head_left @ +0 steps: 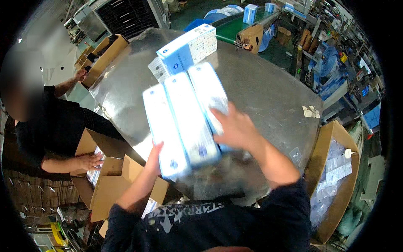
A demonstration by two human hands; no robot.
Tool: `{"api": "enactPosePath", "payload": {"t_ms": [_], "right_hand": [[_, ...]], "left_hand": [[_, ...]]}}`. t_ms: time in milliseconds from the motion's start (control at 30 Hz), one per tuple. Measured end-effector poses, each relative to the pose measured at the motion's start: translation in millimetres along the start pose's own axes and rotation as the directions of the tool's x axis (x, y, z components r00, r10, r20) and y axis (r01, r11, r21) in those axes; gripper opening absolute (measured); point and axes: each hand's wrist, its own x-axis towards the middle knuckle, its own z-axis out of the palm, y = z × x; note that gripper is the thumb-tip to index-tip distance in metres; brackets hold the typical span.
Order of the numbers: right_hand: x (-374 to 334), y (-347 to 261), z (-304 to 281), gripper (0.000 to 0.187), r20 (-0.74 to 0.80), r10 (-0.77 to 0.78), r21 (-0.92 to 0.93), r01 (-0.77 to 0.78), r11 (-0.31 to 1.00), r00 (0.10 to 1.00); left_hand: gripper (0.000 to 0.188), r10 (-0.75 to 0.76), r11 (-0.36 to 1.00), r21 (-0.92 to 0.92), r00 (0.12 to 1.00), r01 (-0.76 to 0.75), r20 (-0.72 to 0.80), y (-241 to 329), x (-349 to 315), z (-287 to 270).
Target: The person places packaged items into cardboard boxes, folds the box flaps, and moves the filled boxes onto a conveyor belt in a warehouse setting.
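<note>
Three long white-and-blue cardboard boxes [187, 113] sit side by side over the metal table, tilted and a little blurred. My left hand [154, 158] is pressed to the near left side of the row, thumb showing and the other fingers hidden. On the other side my right hand [236, 127] grips the rightmost box [208, 86], its fingers over the top face. Just behind the row, another blue-and-white printed box [189, 46] lies on the table. Whether the held boxes touch the tabletop is hard to tell.
The metal table [268, 101] carries a torn paper scrap [311, 111]. At right stands a carton [350, 185] of clear plastic pieces. Left, a co-worker's hand [90, 161] reaches into an open carton [107, 185]. A green conveyor [235, 31] with boxes runs behind.
</note>
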Motion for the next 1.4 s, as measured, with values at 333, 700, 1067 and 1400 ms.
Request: {"api": "enactPosePath", "payload": {"t_ms": [333,700,1067,1400], "right_hand": [[-104.3,49.5,70.0,0.077,0.313,0.287,0.935,-0.348,0.076,0.905],[-146.7,-210.9,8.5,0.050,0.360,-0.633,0.748,0.193,0.635,0.686],[-102.1,-219.0,134.0,0.032,0.069,-0.335,0.750,0.173,0.638,0.940],[-28.8,-281.9,189.5,0.040,0.445,-0.253,0.541,-0.033,0.840,0.859]], "left_hand": [[0.074,-0.338,0.839,0.492,0.931,0.233,0.136,0.9,-71.0,18.6],[0.065,0.387,0.667,0.614,0.901,-0.422,0.198,282.0,-327.3,-37.9],[0.071,0.283,-0.273,0.836,0.870,0.477,-0.404,-63.6,-398.6,-218.6],[0.068,0.283,0.863,0.401,0.364,0.307,-0.887,-91.3,-570.8,-300.3]]}}
